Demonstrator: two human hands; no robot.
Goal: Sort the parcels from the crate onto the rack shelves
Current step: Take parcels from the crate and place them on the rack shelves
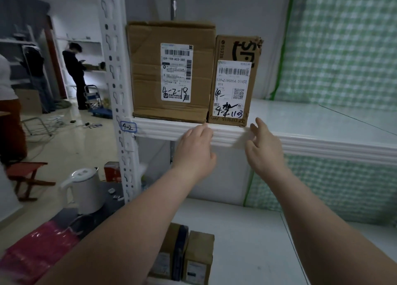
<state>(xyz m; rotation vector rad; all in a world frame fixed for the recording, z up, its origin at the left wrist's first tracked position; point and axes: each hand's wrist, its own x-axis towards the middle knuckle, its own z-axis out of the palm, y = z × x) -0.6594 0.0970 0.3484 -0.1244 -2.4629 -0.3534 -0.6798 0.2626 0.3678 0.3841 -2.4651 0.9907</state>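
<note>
Large parcel and narrow parcel stand side by side on the shelf; our left hand and right hand hover near its edge, fingers loose.

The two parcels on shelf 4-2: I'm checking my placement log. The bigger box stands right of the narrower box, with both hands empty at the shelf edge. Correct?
Not quite. The head view shows the bigger box standing left of the narrower box, next to the rack post. The rest holds: left hand and right hand are empty at the shelf edge.
</note>
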